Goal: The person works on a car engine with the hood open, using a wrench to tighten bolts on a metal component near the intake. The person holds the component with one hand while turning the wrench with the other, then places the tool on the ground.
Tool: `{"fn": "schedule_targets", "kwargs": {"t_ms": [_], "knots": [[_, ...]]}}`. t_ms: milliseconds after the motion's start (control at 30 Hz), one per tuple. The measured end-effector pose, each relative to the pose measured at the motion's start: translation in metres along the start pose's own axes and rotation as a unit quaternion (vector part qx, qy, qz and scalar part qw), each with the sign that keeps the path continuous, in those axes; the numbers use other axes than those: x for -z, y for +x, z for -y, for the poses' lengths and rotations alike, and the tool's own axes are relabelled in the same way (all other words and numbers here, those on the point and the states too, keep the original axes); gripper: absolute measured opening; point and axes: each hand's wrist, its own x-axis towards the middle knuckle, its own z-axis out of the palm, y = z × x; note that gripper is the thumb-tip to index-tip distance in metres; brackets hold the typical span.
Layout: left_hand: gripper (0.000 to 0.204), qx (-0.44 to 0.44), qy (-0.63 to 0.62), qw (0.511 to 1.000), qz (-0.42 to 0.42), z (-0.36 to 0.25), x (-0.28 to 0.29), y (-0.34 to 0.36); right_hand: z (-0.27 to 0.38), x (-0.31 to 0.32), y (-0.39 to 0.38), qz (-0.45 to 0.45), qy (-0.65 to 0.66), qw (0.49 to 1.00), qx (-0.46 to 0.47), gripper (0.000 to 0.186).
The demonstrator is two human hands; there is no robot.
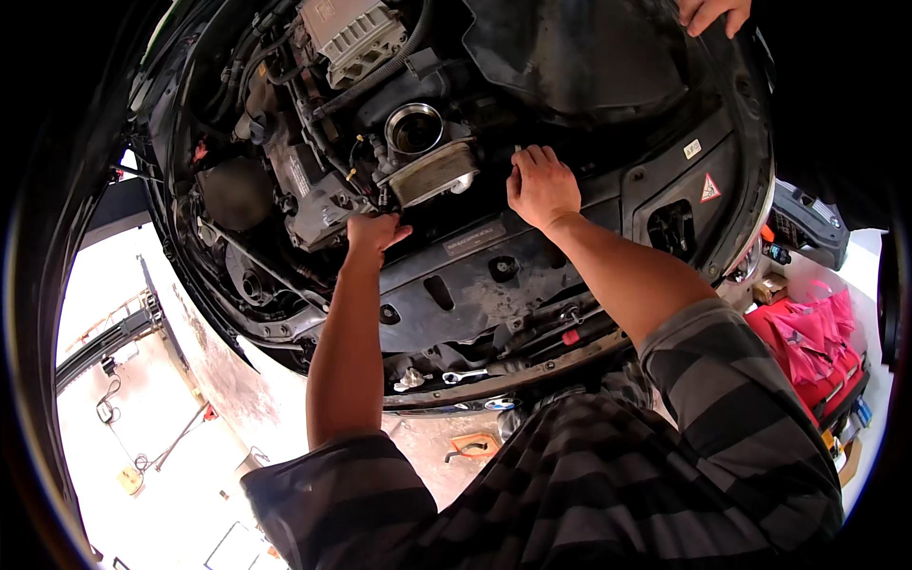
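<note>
Both arms reach over the front of a car into its engine bay. My left hand (375, 233) is closed in a fist just below the oil filter housing, its thumb pointing right; what it grips is too small and dark to make out. The housing has an open round metal mouth (414, 128) and a flat oil cooler (433, 173) on its front side. Right of the cooler, my right hand (544, 188) is bent down behind the front panel (456, 275). Its fingers are curled together, and their tips and whatever they hold are hidden.
A wrench (465, 376) and a small metal part (410, 380) lie along the front edge. Another person's hand (714, 15) rests at the far right. A black engine cover (575, 57) fills the back. Beside the car at right sits a red case (798, 356) with pink cloth.
</note>
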Motion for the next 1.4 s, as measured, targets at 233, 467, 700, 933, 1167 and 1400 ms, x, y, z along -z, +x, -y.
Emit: {"fn": "schedule_targets", "kwargs": {"t_ms": [233, 467, 700, 933, 1167, 1400], "knots": [[0.019, -0.019, -0.263, 0.948, 0.179, 0.035, -0.001, 0.03, 0.001, 0.0, 0.001, 0.007, 0.005, 1.0, -0.003, 0.014], [0.018, -0.034, -0.272, 0.94, 0.203, 0.034, 0.014, 0.022, 0.002, 0.001, 0.0, -0.017, 0.013, 1.0, -0.002, 0.01], [0.021, -0.153, 0.174, 0.962, -0.144, 0.019, -0.027, -0.008, 0.001, -0.001, 0.0, -0.016, 0.01, 1.0, -0.001, 0.01], [0.031, -0.27, 0.22, 0.923, -0.162, 0.041, -0.02, 0.014, 0.004, -0.004, 0.001, 0.0, -0.001, 1.0, -0.005, 0.011], [0.047, -0.064, -0.161, 0.983, 0.052, 0.058, -0.01, 0.016, 0.003, -0.001, 0.001, 0.008, 0.009, 1.0, -0.015, 0.009], [0.03, 0.038, 0.006, 0.979, 0.2, 0.033, -0.01, 0.066, 0.006, -0.001, 0.002, 0.02, -0.003, 1.0, -0.01, 0.009]]}}
